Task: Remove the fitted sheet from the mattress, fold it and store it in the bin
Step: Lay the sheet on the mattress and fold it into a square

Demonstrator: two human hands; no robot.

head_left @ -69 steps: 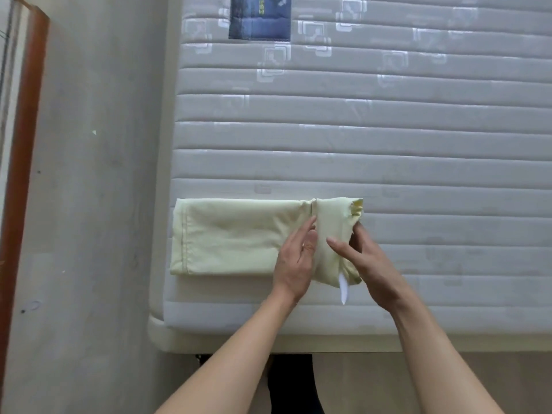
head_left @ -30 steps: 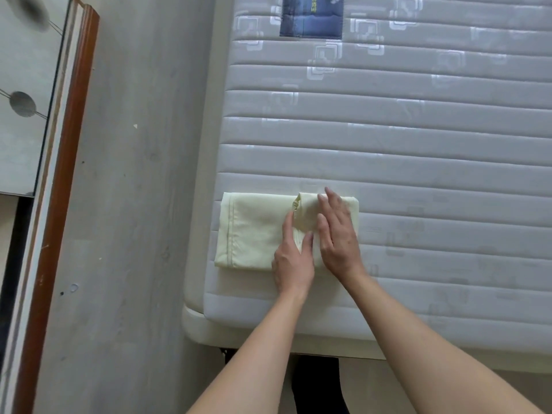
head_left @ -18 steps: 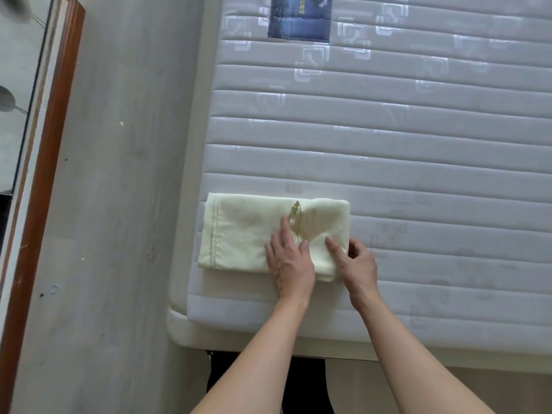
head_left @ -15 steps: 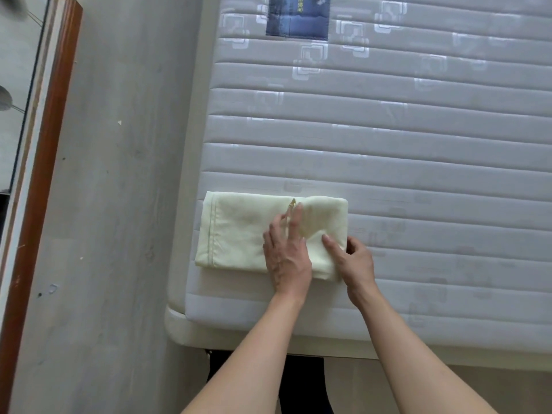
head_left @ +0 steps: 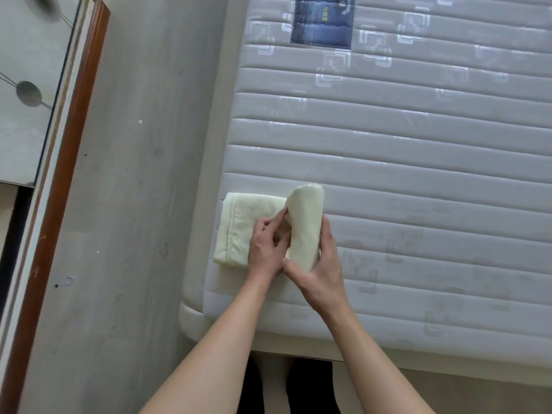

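The pale yellow fitted sheet (head_left: 239,225) lies folded at the near left corner of the bare grey quilted mattress (head_left: 403,162). Its right end is turned up into a thick roll (head_left: 306,222) that stands above the flat part. My right hand (head_left: 321,264) wraps round the near end of this roll, thumb on the left, fingers on the right. My left hand (head_left: 267,249) lies on the flat part of the sheet, its fingertips pushed in under the roll's left edge. No bin is in view.
A blue label (head_left: 322,20) is sewn on the mattress at the far edge. Grey floor (head_left: 134,204) runs along the bed's left side. A wardrobe with a brown wooden frame (head_left: 64,174) stands at the far left. The pale bed base (head_left: 268,339) borders the mattress near me.
The right end of the sheet, flat half a second ago, is now lifted and rolled leftward. My right hand has closed round it; my left hand stays at the fold.
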